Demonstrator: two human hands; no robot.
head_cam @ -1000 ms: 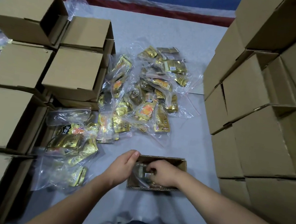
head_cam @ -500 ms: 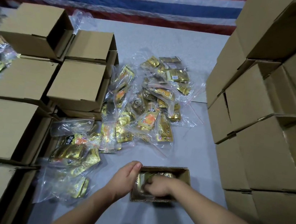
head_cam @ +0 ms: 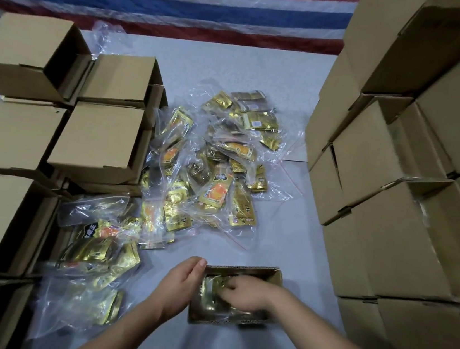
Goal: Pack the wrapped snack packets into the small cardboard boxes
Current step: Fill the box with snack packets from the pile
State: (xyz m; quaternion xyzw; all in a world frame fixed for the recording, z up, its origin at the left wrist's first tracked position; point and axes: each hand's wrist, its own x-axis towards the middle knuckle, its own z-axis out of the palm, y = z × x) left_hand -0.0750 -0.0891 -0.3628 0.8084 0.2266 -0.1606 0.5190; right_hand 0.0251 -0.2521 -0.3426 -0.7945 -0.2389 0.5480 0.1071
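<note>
Striped red, white and blue tarpaulin [head_cam: 169, 5] hangs at the back; pale grey bench [head_cam: 273, 238] below it. Stacks of closed brown cardboard cartons [head_cam: 395, 196] wall off the right side; more brown cartons [head_cam: 102, 134], some open-sided, line the left.

Loose heap of clear zip bags holding gold foil snack packets [head_cam: 216, 178] lies mid-bench, a second heap [head_cam: 95, 253] just beside the left cartons.

Small open brown cardboard box [head_cam: 274, 276] sits near the bench's front edge. Left hand [head_cam: 179, 282] rests against the box's left wall, fingers roughly straight, steadying it. Right hand [head_cam: 245, 292] is down inside the box, fingers [head_cam: 230, 287] curled over a gold packet [head_cam: 210, 284] there; whether they pinch it or merely press it flat, I cannot tell.

Handling, as a judgement: bags look light, limp and slick; foil crinkles, the film slides. Best taken by a pinch at the zip edge or gathered round the middle, then pushed down flat. Contents probably tolerate pressing, though a seal might pop.

Hidden: box floor and how full it is, under the right hand. Packet print is too blurred to read. Far-left packets are cut off by the frame edge.
</note>
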